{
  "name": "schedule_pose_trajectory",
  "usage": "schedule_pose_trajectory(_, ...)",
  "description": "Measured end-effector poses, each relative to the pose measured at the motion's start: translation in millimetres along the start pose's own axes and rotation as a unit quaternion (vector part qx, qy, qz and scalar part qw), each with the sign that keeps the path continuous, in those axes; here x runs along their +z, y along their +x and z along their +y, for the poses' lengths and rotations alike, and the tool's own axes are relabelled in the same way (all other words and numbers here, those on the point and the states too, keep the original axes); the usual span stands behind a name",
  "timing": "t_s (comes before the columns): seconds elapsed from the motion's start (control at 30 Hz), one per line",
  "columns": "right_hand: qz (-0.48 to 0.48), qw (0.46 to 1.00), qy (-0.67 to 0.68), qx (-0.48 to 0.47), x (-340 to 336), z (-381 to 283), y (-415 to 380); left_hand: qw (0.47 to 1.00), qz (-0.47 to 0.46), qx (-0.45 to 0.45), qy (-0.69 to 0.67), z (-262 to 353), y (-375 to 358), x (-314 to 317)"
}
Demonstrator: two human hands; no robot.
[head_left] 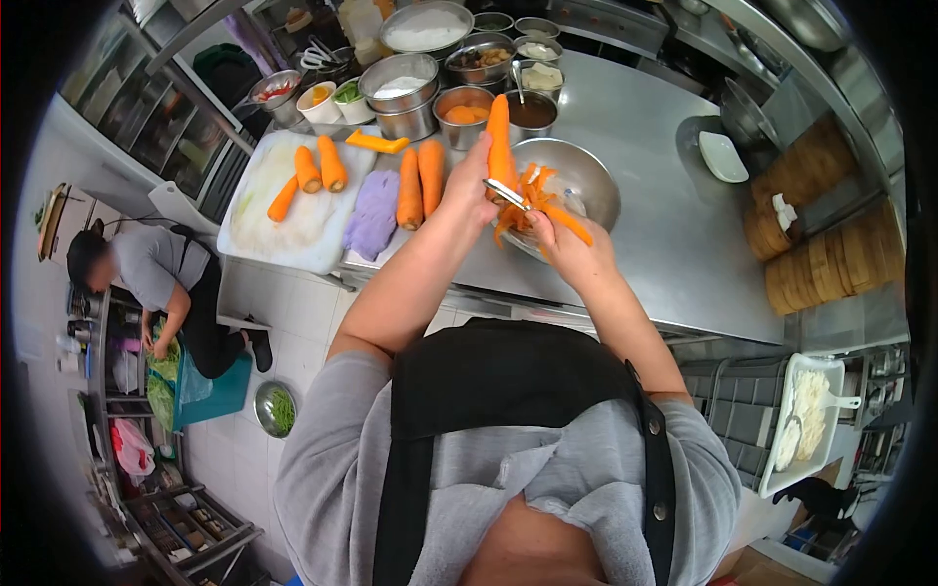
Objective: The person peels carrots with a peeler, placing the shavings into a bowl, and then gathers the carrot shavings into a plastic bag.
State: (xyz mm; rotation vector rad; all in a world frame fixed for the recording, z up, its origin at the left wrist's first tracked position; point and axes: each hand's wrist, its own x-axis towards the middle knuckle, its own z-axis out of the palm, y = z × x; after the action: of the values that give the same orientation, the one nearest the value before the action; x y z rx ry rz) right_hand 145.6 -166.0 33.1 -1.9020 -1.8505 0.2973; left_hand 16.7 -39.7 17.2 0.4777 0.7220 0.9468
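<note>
My left hand (473,184) is wrapped round the lower part of a carrot (499,137) that points up and away. In my right hand (576,256) is a peeler with an orange handle (567,224), its metal blade (508,194) against the carrot's side. Beneath both hands stands a metal bowl (592,174), with orange peelings (535,186) bunched at its near left side. Left of my hands, two carrots (430,171) lie by a purple cloth (373,215). Several carrot pieces (307,168) rest on a white cutting board (250,220), near an orange-handled tool (377,143).
Metal containers of ingredients (404,115) line the back of the steel table (674,234). A white dish (722,156) and bamboo steamers (816,273) stand right. At far left a person (171,264) bends over greens; a bowl of greens (277,408) sits on the floor.
</note>
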Motion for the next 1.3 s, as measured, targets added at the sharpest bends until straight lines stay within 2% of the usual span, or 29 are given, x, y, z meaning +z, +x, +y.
schedule_pose_trajectory(0.1, 0.052, 0.998, 0.035, -0.029, 3.2, 3.3, 0.5, 0.999, 0.028, -0.016, 0.011, -1.6, -13.8, 13.6)
schedule_pose_trajectory(0.13, 0.027, 0.999, 0.043, -0.005, 1.6, 5.2, 4.8, 0.999, 0.038, -0.024, 0.013, -2.8, -18.3, 16.5)
schedule_pose_trajectory(0.2, -0.022, 0.997, 0.059, 0.042, -4.5, 12.6, 20.2, 0.997, -0.029, -0.048, 0.043, -15.7, -15.3, 0.6)
schedule_pose_trajectory(0.23, 0.0, 0.997, 0.052, 0.05, -4.6, 18.1, 26.4, 0.994, -0.062, -0.061, 0.06, -19.4, -18.6, -3.0)
schedule_pose_trajectory(0.3, 0.043, 0.996, 0.035, 0.066, 0.9, 34.4, 38.9, 0.992, -0.087, -0.065, 0.063, -28.3, -34.3, -6.1)
schedule_pose_trajectory(0.47, 0.029, 0.992, 0.085, 0.09, 2.0, 54.6, 63.1, 0.988, -0.117, -0.081, 0.055, -34.8, -63.5, -18.1)
schedule_pose_trajectory(0.67, 0.006, 0.987, 0.126, 0.098, 4.0, 47.4, 66.2, 0.993, -0.106, -0.036, 0.044, -14.8, -76.5, -41.5)
schedule_pose_trajectory(0.77, 0.029, 0.989, 0.121, 0.083, 8.2, 30.6, 51.8, 0.998, -0.064, -0.011, 0.003, -9.6, -44.9, -48.6)
schedule_pose_trajectory(0.87, 0.03, 0.992, 0.122, 0.03, 12.0, 20.7, 36.1, 0.997, 0.031, -0.043, -0.056, 3.1, -23.1, -37.6)
schedule_pose_trajectory(1.0, 0.015, 0.995, 0.081, -0.055, 9.6, 13.4, 18.4, 0.998, -0.002, -0.032, -0.054, 3.4, 7.5, -31.3)
schedule_pose_trajectory(1.1, 0.033, 0.994, 0.07, -0.078, 10.8, 12.3, 8.1, 1.0, -0.005, -0.015, -0.023, 4.2, 8.9, -14.9)
schedule_pose_trajectory(1.3, 0.003, 0.999, 0.044, -0.017, 3.0, 11.5, 0.5, 1.0, -0.011, -0.018, 0.0, -4.7, 8.6, 2.4)
